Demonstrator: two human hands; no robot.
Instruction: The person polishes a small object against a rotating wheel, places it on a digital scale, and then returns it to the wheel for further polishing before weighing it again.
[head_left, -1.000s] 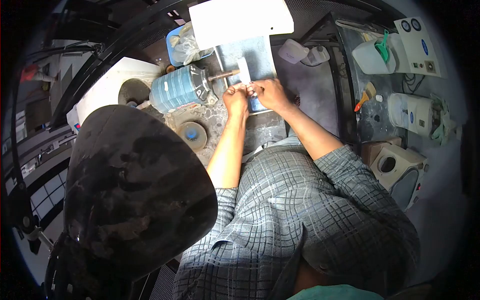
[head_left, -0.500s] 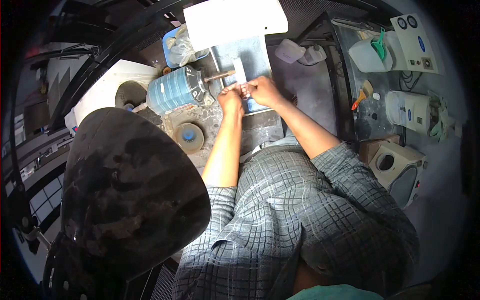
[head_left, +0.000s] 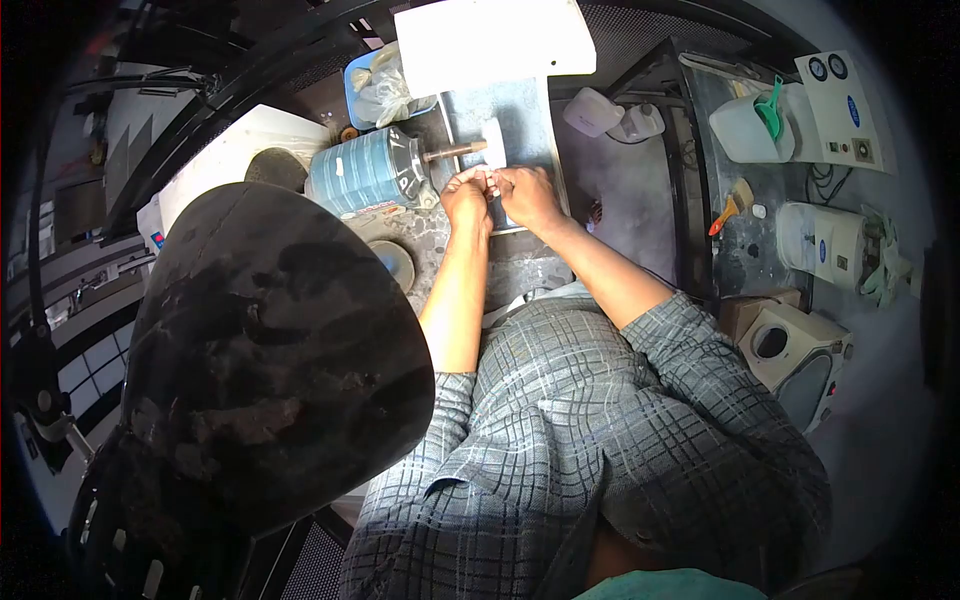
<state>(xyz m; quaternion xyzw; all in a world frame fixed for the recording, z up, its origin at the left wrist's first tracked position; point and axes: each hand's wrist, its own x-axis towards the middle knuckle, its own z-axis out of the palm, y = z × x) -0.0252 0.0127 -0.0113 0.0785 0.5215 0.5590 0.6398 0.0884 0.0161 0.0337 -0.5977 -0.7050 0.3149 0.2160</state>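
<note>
A blue electric motor (head_left: 352,172) lies sideways on the bench, its shaft (head_left: 455,151) carrying a white polishing wheel (head_left: 495,144). Just below that wheel my left hand (head_left: 467,203) and my right hand (head_left: 529,198) come together, fingertips pinched. Between them sits a small pale piece, mostly hidden by the fingers; I cannot tell what it is. Behind the wheel is a shallow metal tray (head_left: 553,160), which both hands overlap from the near side.
A black lamp shade (head_left: 270,370) blocks the left foreground. Behind the motor stands a blue basin (head_left: 357,100) holding plastic bags. A round dish (head_left: 398,262) lies nearer me. On the right bench are a brush (head_left: 733,207), a clear container (head_left: 745,135) and white machines (head_left: 838,110).
The view has turned slightly, so motor, wheel and tray appear farther right. My hands stay pinched together below the wheel, now a little more to its left.
</note>
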